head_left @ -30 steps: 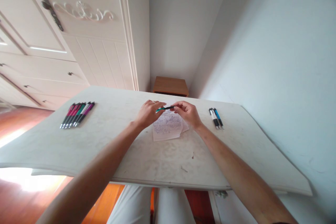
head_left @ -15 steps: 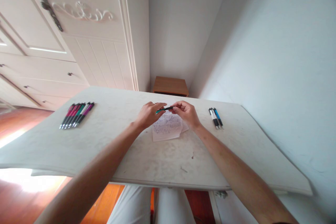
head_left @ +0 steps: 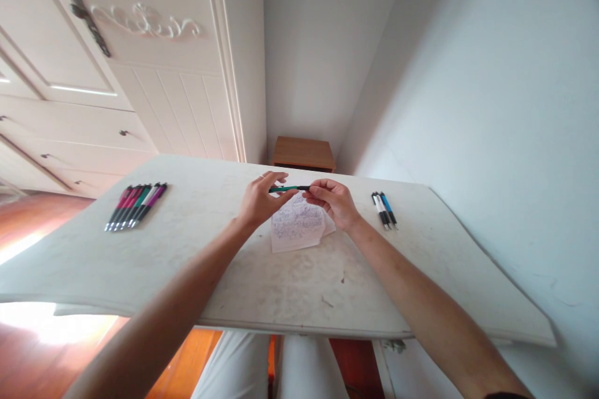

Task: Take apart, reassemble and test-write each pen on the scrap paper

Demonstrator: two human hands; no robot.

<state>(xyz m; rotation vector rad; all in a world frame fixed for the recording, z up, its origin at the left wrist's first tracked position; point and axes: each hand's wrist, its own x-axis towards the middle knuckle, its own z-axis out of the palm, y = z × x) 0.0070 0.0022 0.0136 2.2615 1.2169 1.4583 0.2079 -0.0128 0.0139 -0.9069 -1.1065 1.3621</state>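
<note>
Both hands hold one green and black pen (head_left: 289,188) level above the white table (head_left: 196,249). My left hand (head_left: 259,199) pinches its green end between thumb and fingers. My right hand (head_left: 333,201) grips the black end. Beneath the pen lies a scribbled sheet of paper (head_left: 298,229). A row of several pens (head_left: 135,204), pink, green, white and purple, lies at the table's left. Three more pens (head_left: 385,209), black, white and blue, lie just right of my right hand.
A cream wardrobe (head_left: 116,62) with drawers stands behind the table on the left. A small wooden cabinet (head_left: 304,153) sits in the far corner. A pale wall (head_left: 491,106) runs close along the table's right edge. My legs (head_left: 262,368) show below the front edge.
The pen has risen slightly and turned level between both hands. My left fingers have spread a little along its green end.
</note>
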